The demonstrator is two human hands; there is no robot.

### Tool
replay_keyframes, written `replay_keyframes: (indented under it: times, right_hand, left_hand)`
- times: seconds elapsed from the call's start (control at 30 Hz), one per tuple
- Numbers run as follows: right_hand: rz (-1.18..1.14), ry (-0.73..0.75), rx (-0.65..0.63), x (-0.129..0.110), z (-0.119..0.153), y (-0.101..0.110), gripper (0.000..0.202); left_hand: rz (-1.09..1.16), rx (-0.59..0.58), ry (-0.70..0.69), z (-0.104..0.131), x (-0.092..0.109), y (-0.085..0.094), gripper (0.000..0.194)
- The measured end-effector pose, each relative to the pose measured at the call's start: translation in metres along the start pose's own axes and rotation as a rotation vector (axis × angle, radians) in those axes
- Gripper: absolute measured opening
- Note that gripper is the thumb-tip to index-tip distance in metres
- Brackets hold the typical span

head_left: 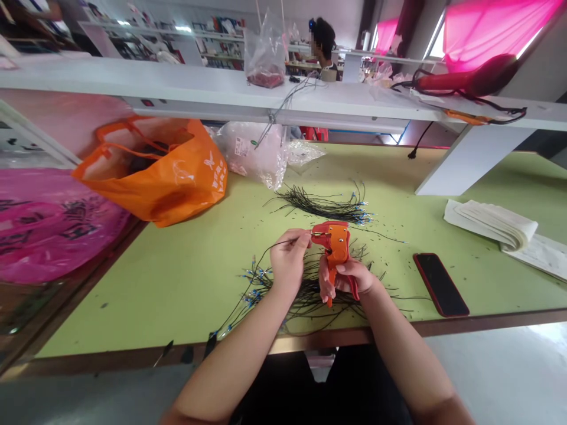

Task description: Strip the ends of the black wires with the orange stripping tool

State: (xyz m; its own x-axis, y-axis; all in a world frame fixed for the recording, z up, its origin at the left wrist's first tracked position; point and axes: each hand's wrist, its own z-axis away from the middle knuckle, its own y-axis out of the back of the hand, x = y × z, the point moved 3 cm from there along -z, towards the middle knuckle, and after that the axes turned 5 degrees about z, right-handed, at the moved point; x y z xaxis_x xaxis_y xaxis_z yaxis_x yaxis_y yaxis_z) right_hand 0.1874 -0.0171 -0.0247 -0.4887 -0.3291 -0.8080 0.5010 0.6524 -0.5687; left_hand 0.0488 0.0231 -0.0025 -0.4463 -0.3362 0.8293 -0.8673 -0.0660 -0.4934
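1. Wire stripper (339,242), orange and red, is up over the table, in the right hand (354,274). The fingers of that hand are curled around its handles. I cannot tell how hard they squeeze.
2. Left hand (287,260) has its thumb and finger pinched together on a thin black wire (278,242). The wire's end seems to be at the tool's mouth, maybe just inside it.
3. My guess at the step: putting the wire's end into the tool. The next move seems to call for a still left hand and an even squeeze from the right.
4. Under the hands lies a messy wire pile (308,300), with blue tips on its left side. Behind the tool is a wire bundle (319,206), with blue tips on its right.
5. Little dark bits dot the green table (155,283). A phone (440,285) and folded paper (491,221) lie on the right. An orange bag (177,177) and a pink bag (57,224) sit on the left.
6. Farther off is a white shelf (177,88). Past it are a person (325,44) and a bright pink curtain (496,32).
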Motion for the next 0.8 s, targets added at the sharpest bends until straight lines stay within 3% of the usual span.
replay_keyframes:
  times: [0.4, 0.8]
  right_hand:
    - [0.086, 0.047, 0.086, 0.0007, 0.0009, 0.0050, 0.051]
    - [0.079, 0.086, 0.032, 0.0011, 0.0021, 0.0031, 0.047]
  left_hand:
    - [-0.029, 0.034, 0.034, -0.0018, 0.0080, -0.0041, 0.035]
    - [-0.023, -0.008, 0.018, -0.0014, 0.0070, -0.0031, 0.034]
